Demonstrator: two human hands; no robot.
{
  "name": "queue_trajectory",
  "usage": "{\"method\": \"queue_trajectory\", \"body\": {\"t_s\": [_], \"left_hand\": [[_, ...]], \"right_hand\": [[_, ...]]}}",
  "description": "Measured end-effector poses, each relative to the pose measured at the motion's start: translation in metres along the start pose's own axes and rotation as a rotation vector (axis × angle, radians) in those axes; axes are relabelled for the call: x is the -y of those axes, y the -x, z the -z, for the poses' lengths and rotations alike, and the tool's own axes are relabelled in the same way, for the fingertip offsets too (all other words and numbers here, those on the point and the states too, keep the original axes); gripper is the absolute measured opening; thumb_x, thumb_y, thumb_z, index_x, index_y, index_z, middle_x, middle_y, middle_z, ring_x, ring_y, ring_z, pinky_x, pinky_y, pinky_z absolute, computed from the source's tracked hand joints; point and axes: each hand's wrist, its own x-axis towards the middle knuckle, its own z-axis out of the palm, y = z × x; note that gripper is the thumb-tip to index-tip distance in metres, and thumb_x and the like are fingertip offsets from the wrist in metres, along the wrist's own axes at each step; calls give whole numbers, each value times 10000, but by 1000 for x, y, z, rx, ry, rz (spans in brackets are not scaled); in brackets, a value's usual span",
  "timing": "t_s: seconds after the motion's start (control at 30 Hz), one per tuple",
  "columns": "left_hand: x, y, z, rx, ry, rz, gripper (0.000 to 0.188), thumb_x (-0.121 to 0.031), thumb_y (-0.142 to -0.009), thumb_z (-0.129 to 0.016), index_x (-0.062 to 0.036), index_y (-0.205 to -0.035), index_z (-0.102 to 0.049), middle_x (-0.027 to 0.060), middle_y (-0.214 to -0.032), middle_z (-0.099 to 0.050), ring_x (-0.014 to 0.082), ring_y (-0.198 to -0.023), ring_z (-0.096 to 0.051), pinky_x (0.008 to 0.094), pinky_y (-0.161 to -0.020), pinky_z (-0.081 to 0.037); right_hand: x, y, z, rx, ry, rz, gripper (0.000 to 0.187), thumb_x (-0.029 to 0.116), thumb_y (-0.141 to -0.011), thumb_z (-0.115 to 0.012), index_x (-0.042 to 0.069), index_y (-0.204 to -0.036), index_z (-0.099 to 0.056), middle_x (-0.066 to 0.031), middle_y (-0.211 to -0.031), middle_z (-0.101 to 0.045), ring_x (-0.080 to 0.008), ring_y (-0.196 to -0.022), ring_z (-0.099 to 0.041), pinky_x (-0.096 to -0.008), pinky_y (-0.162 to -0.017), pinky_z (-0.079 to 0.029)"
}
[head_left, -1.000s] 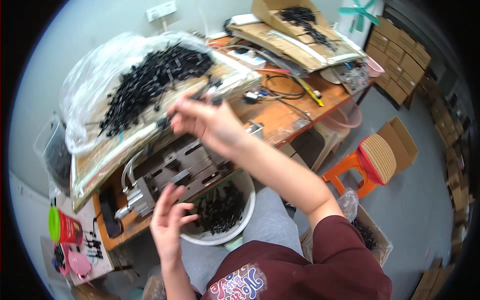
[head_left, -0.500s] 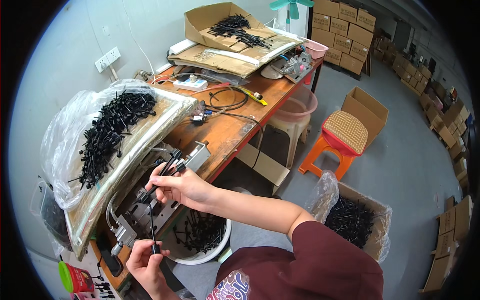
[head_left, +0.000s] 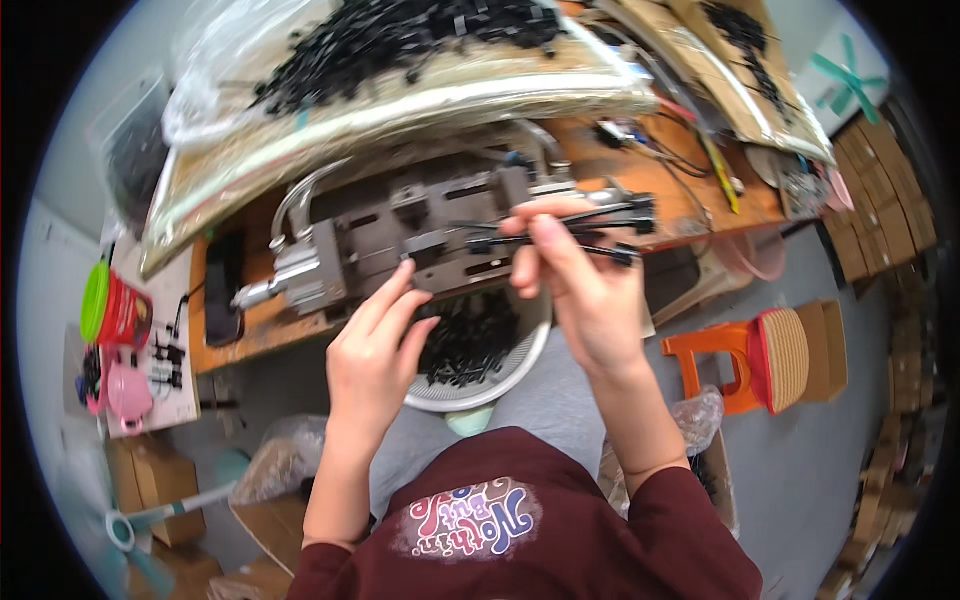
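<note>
My right hand is closed round a small bunch of thin black rods with knobbed ends, their knobs pointing right. It hovers over the right part of a grey metal fixture. My left hand has its fingers stretched out and apart, and no rod shows in it. Its index fingertip is at a small raised block in the fixture's middle; whether it touches is blurred. Below the fixture, a white basket holds many black rods, standing by my lap.
A plastic-wrapped board with a heap of black rods overhangs the fixture's back. A phone lies left on the wooden bench. An orange stool stands right, a fan lower left.
My view has swung left to face the fixture. My left hand has let go of the single rod it held and moved up to the block. My right hand still holds its bunch.
</note>
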Motion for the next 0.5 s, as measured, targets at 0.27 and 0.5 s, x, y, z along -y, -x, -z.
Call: {"method": "queue_trajectory", "body": {"t_s": [0.27,0.5], "left_hand": [[11,-17,-14,66,-163,-97,247,-110,-723,-765,-46,-938,-662,114,-1215,-657,250,-751,-691,324,-658,-548],[16,-25,-9,126,-136,-54,233,-132,-734,-764,-54,-933,-671,108,-1221,-655,246,-681,-684,312,-616,-542]], "right_hand": [[-12,0,1,-17,256,230,105,-44,-913,-595,-80,-1010,-612,-171,-954,-668,-135,-663,-637,-236,-589,-540],[-26,-5,5,-4,1040,628,188,-67,-806,-684,-23,-987,-705,-185,-1041,-669,-225,-833,-677,-299,-713,-559]]}}
